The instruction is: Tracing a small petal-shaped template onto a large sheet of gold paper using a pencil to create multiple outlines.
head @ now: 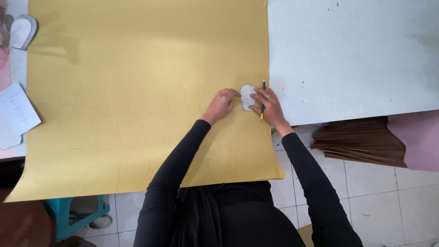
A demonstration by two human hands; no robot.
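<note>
A large yellow sheet (pixel 137 59) lies over the table, covered with faint pencil outlines of one repeated shape. Near its right edge sits a small grey template (pixel 247 93) with a rounded top. My left hand (pixel 221 104) presses fingertips on the template's left side. My right hand (pixel 270 106) rests on the template's right side and holds a black pencil (pixel 263 98) with a yellow end, its tip pointing away from me along the sheet's edge.
Bare pale grey tabletop (pixel 352 55) extends to the right. A second grey template (pixel 23 31) and a white paper slip (pixel 17 109) lie at the left. Brown pleated material (pixel 361 139) hangs off the table's right. A teal stool (pixel 75 215) stands on the tiled floor.
</note>
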